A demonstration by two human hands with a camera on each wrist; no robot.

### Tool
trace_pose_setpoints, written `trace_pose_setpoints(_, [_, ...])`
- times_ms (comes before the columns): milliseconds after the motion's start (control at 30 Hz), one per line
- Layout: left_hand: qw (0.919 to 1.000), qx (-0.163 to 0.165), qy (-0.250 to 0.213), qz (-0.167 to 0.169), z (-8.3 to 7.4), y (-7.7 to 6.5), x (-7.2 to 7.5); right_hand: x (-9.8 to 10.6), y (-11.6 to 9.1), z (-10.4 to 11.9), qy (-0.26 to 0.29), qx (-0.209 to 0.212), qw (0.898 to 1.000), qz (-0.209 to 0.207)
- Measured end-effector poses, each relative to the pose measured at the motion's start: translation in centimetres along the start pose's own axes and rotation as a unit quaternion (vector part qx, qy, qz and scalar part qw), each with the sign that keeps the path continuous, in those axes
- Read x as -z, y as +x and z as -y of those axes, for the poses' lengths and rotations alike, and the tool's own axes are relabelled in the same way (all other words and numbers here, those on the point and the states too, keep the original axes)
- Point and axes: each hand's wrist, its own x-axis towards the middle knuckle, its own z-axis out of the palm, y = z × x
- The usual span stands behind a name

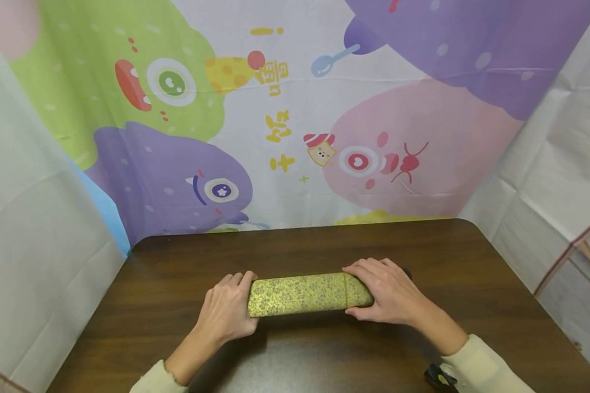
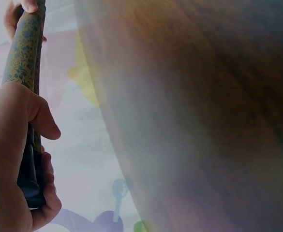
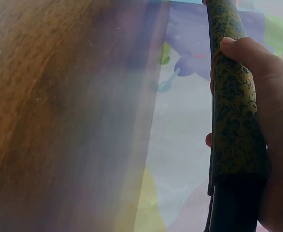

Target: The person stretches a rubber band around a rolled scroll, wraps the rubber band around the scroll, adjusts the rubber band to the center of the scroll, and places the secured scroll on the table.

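A long, flattish object with a yellow-green floral pattern (image 1: 300, 295) is held level above the table, between both hands. Its exact kind cannot be made out. My left hand (image 1: 228, 311) grips the left end, thumb on the near side. Black glossy material shows at that end in the left wrist view, inside the curled fingers of the left hand (image 2: 15, 145). The right end is gripped by my right hand (image 1: 385, 292), near a thin band across the pattern. In the right wrist view, a black part (image 3: 235, 205) extends past the patterned section (image 3: 233, 111), beside the palm.
The brown wooden table (image 1: 295, 360) has rounded back corners. Behind it hangs a white curtain (image 1: 295, 202) with cartoon monsters, and pale cloth hangs at both sides. A small black device (image 1: 440, 376) is on the right sleeve.
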Motion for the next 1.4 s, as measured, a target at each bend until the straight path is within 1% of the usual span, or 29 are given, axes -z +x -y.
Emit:
trace_pose_setpoints(267, [1.0,-0.005,-0.001,-0.006,-0.2,0.0,0.1,0.0,0.2,0.4,0.003,0.002,1.0,0.017])
trace_pose_setpoints(500, [0.9998,-0.012,0.001,-0.014,-0.3,0.1,0.1,0.1,0.4,0.6,-0.001,0.011,1.0,0.016])
trace_pose_setpoints(667, [0.9998,-0.016,0.002,-0.009,-0.5,0.2,-0.2,0.2,0.6,1.0,-0.003,0.021,0.999,0.034])
trace_pose_setpoints(833, [0.9999,-0.016,0.005,-0.002,-0.6,0.2,-0.3,0.3,0.3,1.0,-0.007,0.015,0.999,0.045])
trace_pose_setpoints(1033, [1.0,-0.004,0.0,-0.004,-0.2,0.2,-0.2,0.5,0.1,0.5,-0.01,-0.002,0.999,0.035])
trace_pose_setpoints(1167, [0.9999,-0.007,-0.004,-0.007,0.0,0.2,-0.1,0.5,0.3,0.4,-0.005,0.005,1.0,0.025])
trace_pose_setpoints(1400, [0.9999,-0.005,-0.013,-0.004,0.0,0.0,0.1,0.4,0.6,0.8,0.001,0.018,1.0,0.022])
